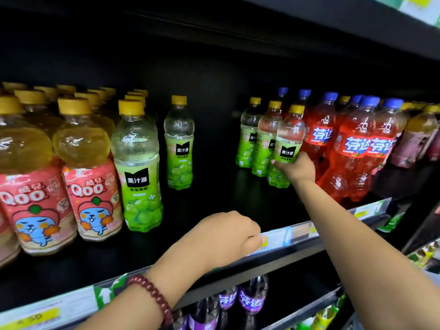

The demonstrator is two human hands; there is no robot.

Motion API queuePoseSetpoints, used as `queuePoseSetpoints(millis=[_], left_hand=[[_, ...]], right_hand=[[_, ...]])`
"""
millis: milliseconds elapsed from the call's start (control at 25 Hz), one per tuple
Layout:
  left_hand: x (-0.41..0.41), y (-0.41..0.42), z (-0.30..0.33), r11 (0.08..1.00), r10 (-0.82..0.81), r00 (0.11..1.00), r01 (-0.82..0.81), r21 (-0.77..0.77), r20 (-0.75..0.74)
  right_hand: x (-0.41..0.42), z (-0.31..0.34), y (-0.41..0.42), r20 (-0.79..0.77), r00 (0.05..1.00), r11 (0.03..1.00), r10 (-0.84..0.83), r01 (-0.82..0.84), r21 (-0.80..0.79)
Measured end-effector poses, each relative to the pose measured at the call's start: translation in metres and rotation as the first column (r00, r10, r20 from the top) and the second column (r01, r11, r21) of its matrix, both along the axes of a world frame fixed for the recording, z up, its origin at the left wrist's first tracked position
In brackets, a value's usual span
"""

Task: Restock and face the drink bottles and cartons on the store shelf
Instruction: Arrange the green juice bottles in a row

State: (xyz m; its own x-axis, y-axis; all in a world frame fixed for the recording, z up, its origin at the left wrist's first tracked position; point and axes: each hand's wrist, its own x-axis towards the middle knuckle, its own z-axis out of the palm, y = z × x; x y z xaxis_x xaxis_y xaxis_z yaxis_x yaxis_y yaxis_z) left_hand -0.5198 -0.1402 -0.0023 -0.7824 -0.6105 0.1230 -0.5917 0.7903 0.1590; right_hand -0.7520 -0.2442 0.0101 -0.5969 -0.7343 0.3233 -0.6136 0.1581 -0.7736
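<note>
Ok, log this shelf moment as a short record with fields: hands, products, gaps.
right hand: right hand grips the front green grape bottle of a row of three, beside the red soda bottles
left hand: left hand curled on the shelf edge, fingers at the price strip; what the grip holds cannot be told
left wrist: dark red bead bracelet
far left: Qoo bottles, yellow caps
middle: lone green grape bottle set back, bare shelf around it
shelf below: purple soda bottles
</note>
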Motion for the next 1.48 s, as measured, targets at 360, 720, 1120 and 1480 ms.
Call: queuePoseSetpoints(millis=[360, 720, 1120, 1480], left_hand=[[0.001, 0.003, 0.002, 0.999, 0.036, 0.999, -0.037, 0.039, 0.035], [0.032, 0.036, 0.007, 0.972, 0.23, 0.949, -0.236, -0.004, -0.217], [0.079, 0.113, 0.073, 0.961, 0.244, 0.41, -0.227, 0.161, -0.879], [0.094, 0.156, 0.079, 0.931, 0.364, 0.241, -0.057, 0.362, -0.899]], right_hand=[[-0.001, -0.001, 0.019, 0.116, 0.978, 0.982, 0.174, -0.182, 0.055], [0.062, 0.016, 0.11, -0.011, 0.908, 0.907, 0.42, -0.42, -0.044], [0.194, 0.05, 0.222, -0.112, 0.833, 0.823, 0.541, -0.553, -0.133], [0.189, 0.034, 0.291, 0.474, 0.282, 0.447, 0.834, -0.849, -0.283]])
